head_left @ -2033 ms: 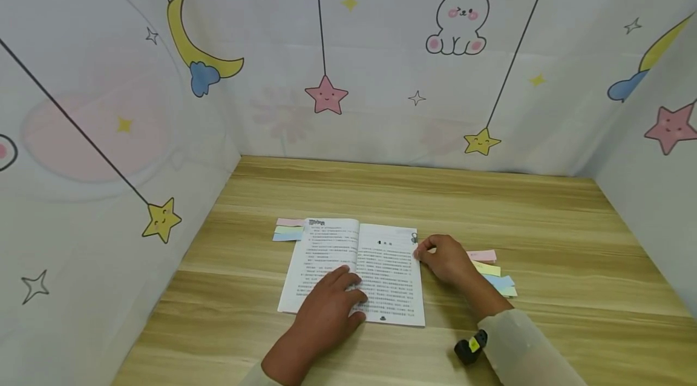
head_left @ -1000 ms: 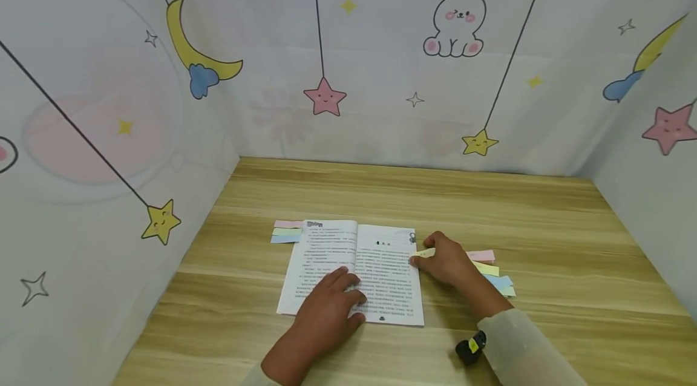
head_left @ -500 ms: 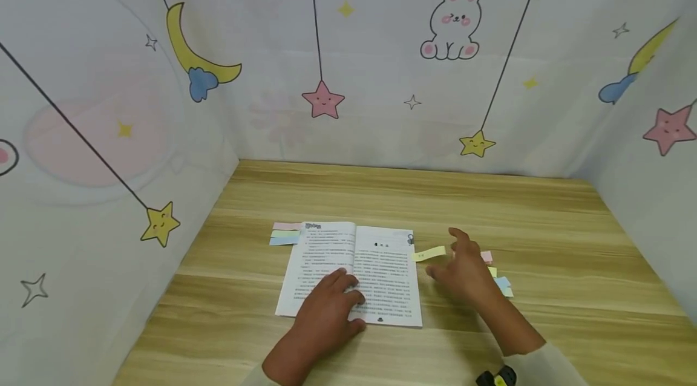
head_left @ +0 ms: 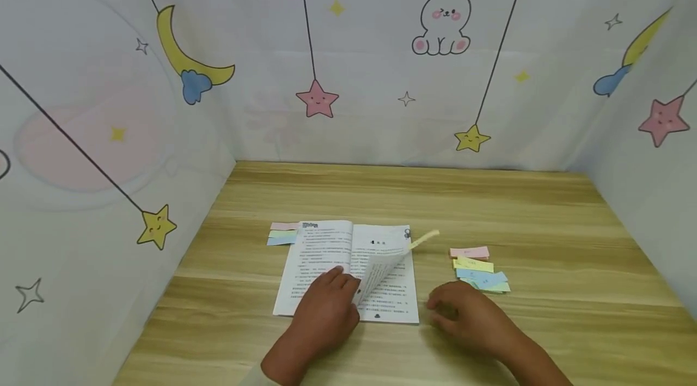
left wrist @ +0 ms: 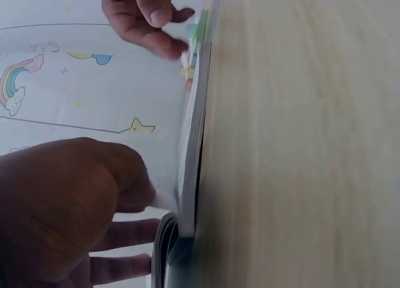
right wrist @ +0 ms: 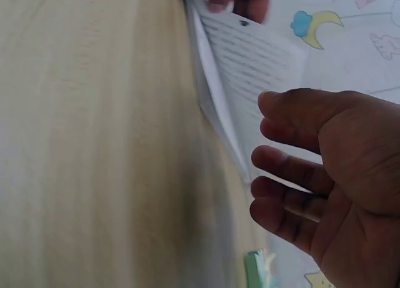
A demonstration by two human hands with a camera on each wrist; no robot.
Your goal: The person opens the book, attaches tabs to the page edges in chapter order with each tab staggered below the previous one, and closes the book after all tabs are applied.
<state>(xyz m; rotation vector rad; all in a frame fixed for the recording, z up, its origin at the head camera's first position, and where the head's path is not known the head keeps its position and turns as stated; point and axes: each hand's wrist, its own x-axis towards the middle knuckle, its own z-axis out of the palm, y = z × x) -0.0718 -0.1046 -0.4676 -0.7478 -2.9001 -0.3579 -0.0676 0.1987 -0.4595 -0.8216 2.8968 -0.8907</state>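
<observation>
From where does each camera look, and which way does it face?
Head: worn on the head, facing forward and down at the book; left hand and right hand show.
Left wrist: worn there, facing across the book; left hand near, right hand beyond.
Right wrist: worn there, facing the book; right hand near, left hand beyond, cropped.
Both wrist views share book and hands.

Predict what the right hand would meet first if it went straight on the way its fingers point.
Probably the open book, at its right edge, just ahead of the right hand in the head view; the hand might pass above, as height is unclear.
</observation>
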